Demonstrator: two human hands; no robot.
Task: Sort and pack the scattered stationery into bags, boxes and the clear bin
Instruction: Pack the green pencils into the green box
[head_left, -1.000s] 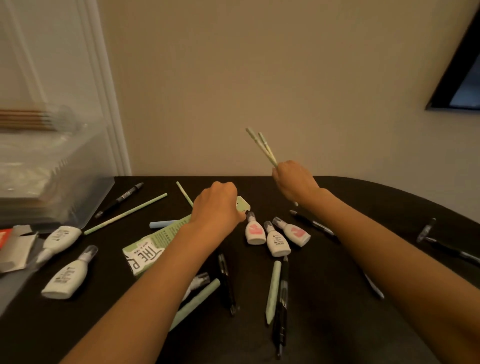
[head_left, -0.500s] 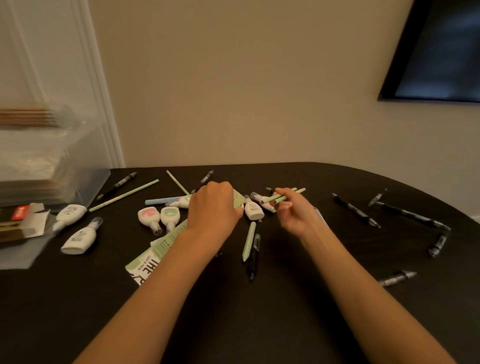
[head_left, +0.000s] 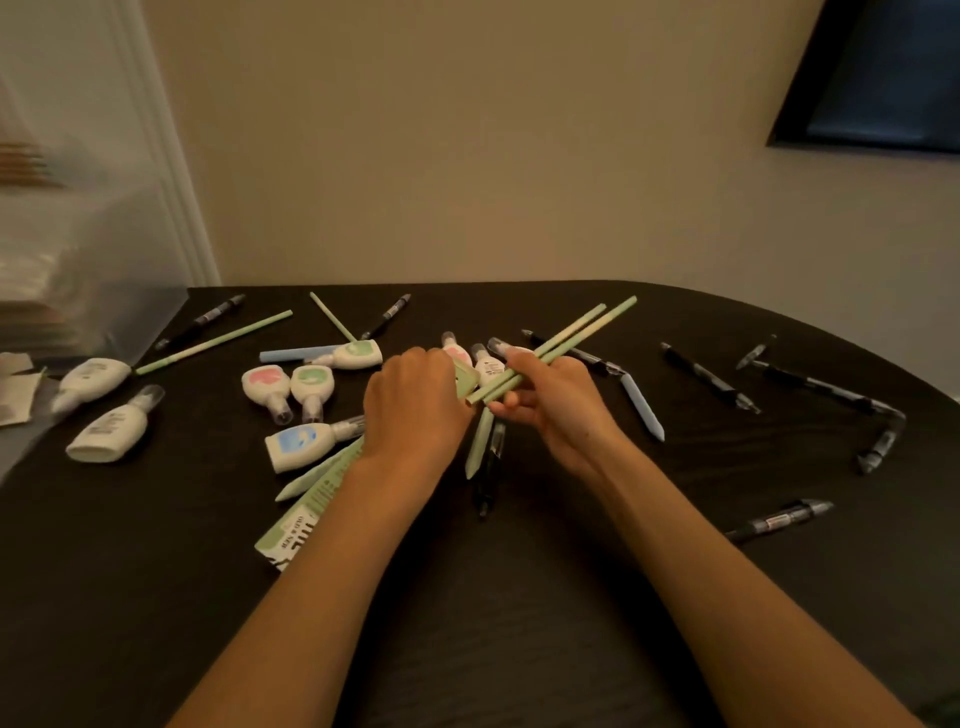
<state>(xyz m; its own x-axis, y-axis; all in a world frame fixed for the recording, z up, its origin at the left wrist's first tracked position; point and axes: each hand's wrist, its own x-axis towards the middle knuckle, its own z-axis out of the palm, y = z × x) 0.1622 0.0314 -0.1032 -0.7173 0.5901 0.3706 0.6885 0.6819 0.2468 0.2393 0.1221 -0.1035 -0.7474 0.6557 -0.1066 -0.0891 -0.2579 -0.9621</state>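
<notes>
My right hand (head_left: 556, 410) grips two pale green pencils (head_left: 571, 338), their lower ends pointing at the open mouth of a long green pencil box (head_left: 311, 501). My left hand (head_left: 415, 405) is closed around the top end of that box, which lies slanted on the black table (head_left: 467, 623). More green pencils (head_left: 218, 342) and small white correction-tape bottles (head_left: 265, 385) lie scattered to the left. Black pens (head_left: 709, 379) are strewn to the right.
A clear plastic bin (head_left: 88, 291) stands at the table's back left corner, with blurred wooden pencils above it. Larger white bottles (head_left: 106, 431) lie near the left edge beside torn packaging (head_left: 15, 395). A dark screen (head_left: 883, 78) hangs on the wall.
My right hand has come down from a raised position, bringing the two green pencils low to the box mouth. The left hand stays on the box. The camera view has shifted right.
</notes>
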